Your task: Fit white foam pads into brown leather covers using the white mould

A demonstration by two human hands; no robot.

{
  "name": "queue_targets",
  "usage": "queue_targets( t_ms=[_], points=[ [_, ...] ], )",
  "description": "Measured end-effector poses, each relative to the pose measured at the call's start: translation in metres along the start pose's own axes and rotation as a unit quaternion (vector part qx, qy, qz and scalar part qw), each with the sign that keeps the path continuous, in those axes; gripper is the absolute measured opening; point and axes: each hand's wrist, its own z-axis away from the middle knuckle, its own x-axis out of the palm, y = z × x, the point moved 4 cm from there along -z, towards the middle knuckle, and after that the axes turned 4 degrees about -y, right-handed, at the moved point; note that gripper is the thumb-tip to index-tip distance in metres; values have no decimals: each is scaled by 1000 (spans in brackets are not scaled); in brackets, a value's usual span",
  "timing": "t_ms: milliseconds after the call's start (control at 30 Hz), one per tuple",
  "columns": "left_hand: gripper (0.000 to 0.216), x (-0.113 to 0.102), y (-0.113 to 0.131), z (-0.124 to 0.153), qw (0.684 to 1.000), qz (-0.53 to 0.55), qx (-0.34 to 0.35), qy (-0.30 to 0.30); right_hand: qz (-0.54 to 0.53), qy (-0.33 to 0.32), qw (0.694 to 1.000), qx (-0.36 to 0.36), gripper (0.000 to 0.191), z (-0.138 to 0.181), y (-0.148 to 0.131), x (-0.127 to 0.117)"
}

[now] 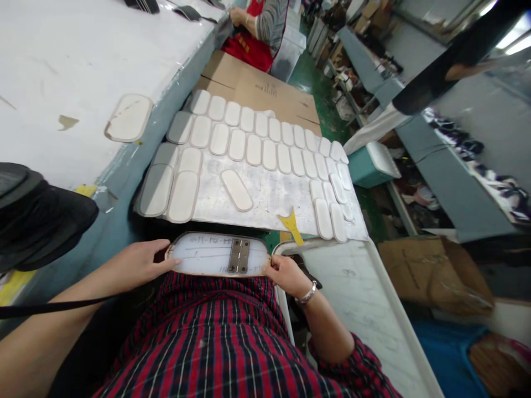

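Close in front of my body I hold a white oval plate with a metal hinge fixed on its right half and handwriting on its face. A thin brown edge runs round the plate. My left hand grips its left end, thumb on top. The right end is pinched by my right hand. Beyond the plate, a single pale oval piece lies slanted on the metal-topped board. To its right is a yellow Y-shaped scraper-like piece.
Rows of pale oval pieces cover the board's far side and ends. A white table at left bears one oval piece and a black cap-like item. At right stands a white-topped surface. A person in a red apron works beyond the cardboard.
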Motion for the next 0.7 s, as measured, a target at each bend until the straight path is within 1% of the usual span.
queue_targets(
  t_ms=[67,133,267,400,533,700],
  points=[
    [40,0,2,1,1000,-12,-9,6,10,7,1000,-7,29,1,-1,-2],
    [40,0,3,0,1000,-17,-16,10,38,31,999,-11,35,2,-3,-5],
    [39,2,2,-1,999,-13,-22,19,117,82,990,3,37,5,-10,-9],
    [37,8,-1,-1,999,-14,-22,29,146,86,985,34,38,8,-16,-7],
    [37,14,-5,0,999,-17,-20,43,176,100,978,50,37,8,-18,-6],
    [38,12,-4,1,998,-14,-18,58,218,109,968,59,37,4,-18,-5]
  ],
)
